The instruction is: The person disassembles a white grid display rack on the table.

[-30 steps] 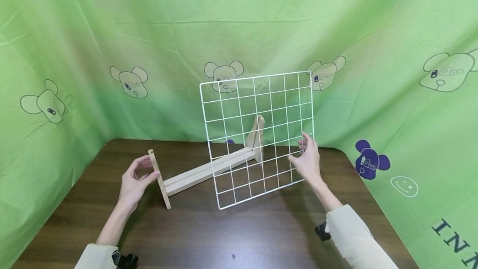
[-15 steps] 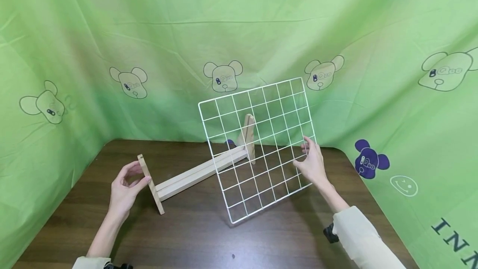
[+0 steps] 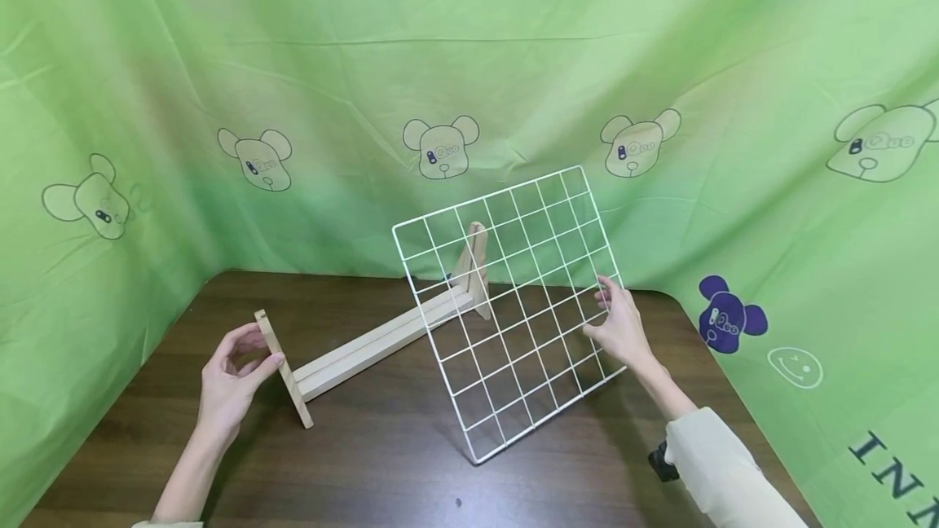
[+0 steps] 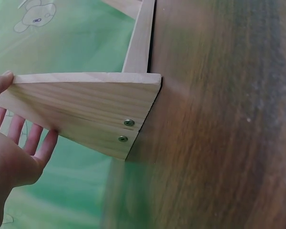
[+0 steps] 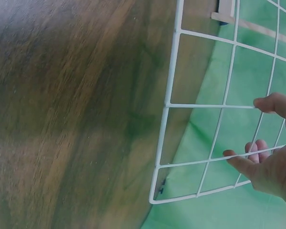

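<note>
Left hand (image 3: 231, 385) pinched the near end-board (image 3: 292, 386) of a pale, wooden, two-ended stand (image 3: 381, 346), which stretched away between the hands. Right hand (image 3: 619, 328) held a white, square wire grid (image 3: 517, 289), tilted. Brown wood-grain tabletop (image 3: 367, 471) lay below both; green cartoon-printed cloth (image 3: 469, 23) hung beyond.

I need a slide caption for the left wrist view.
Left hand gripping a wooden end panel with two metal fasteners.

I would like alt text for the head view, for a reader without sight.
The right hand holds a tilted white wire grid, while the left hand grips one end of a wooden stand on a brown table; green fabric with cartoon heads hangs behind.
</note>
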Motion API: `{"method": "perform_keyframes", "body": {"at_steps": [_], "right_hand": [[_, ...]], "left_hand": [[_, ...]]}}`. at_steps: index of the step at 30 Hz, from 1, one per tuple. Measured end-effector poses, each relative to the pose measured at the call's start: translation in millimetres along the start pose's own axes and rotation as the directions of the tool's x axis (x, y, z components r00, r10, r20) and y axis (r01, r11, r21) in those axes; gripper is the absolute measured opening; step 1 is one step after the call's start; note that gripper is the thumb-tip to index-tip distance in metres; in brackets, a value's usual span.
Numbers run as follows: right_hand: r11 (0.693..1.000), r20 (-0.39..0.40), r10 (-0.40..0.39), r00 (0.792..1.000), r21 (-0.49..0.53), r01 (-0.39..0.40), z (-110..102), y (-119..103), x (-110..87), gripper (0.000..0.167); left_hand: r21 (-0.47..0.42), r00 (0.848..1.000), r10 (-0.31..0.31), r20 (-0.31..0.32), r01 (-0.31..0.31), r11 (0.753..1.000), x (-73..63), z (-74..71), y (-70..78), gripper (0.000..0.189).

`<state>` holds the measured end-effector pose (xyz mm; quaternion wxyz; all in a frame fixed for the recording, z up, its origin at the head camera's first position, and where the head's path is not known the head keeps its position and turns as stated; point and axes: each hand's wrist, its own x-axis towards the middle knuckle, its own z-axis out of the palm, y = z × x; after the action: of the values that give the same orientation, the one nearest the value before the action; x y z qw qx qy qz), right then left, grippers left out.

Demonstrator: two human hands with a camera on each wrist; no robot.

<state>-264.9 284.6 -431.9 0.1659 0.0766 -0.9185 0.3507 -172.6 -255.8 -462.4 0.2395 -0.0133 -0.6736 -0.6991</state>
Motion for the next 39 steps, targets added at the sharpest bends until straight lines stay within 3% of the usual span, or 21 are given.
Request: {"method": "perform_keyframes", "body": {"at_steps": [21, 33, 39], "right_hand": [[0.997, 0.167, -0.081, 0.983, 0.012, 0.081, -9, 16, 0.1, 0.088], [0.983, 0.253, -0.165, 0.953, -0.041, 0.181, -11, 28, 4.3, 0.087], [0.980, 0.295, -0.173, 0.940, -0.039, 0.193, -11, 30, 6.5, 0.086]], "left_hand": [[-0.017, 0.996, -0.006, -0.089, 0.004, 1.000, -20.5, -11.5, 6.9, 0.052], [-0.027, 0.990, -0.025, -0.142, 0.021, 0.999, -28.3, -14.5, 12.3, 0.054], [-0.040, 0.985, -0.037, -0.167, 0.031, 0.999, -32.8, -18.1, 14.9, 0.053]]}}
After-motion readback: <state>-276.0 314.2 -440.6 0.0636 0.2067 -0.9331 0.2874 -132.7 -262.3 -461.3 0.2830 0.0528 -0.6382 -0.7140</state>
